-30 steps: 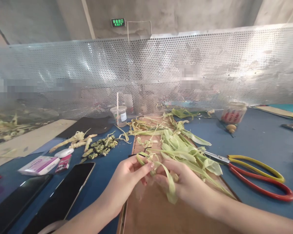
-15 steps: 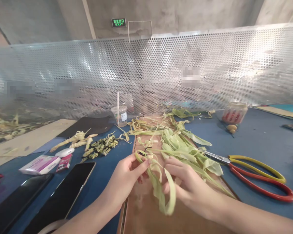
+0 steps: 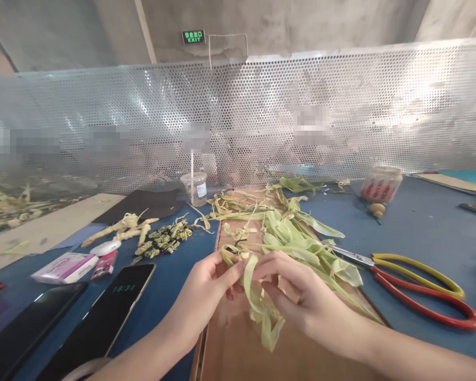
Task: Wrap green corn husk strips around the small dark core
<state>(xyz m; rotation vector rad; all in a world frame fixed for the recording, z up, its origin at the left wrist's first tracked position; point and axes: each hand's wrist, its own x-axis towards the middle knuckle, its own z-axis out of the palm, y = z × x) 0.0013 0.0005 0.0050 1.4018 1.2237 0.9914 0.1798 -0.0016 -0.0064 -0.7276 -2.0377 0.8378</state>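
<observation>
The left hand (image 3: 218,278) pinches the green husk strip (image 3: 259,301), which now hangs limp and crinkled, its half-second-ago loop gone. The right hand (image 3: 297,291), fingers curled, has moved up beside it. Leafy, papery husks (image 3: 301,238) lie at one o'clock; steel-bladed scissors (image 3: 412,286), at three.

Mesh Screen (image 3: 257,116) Spans Workroom Beneath Exit Sign (image 3: 193,36)

A perforated metal screen crosses my whole view behind a blue table (image 3: 428,211), with a bare gray wall (image 3: 309,26) rising above it. The green sign, lettered in Chinese and English, glows beside a thin pipe (image 3: 227,35) bent at right angles. White light glares off the metal, brightest at the right of my feed; shapes beyond the holes are too blurred for me to name.
</observation>
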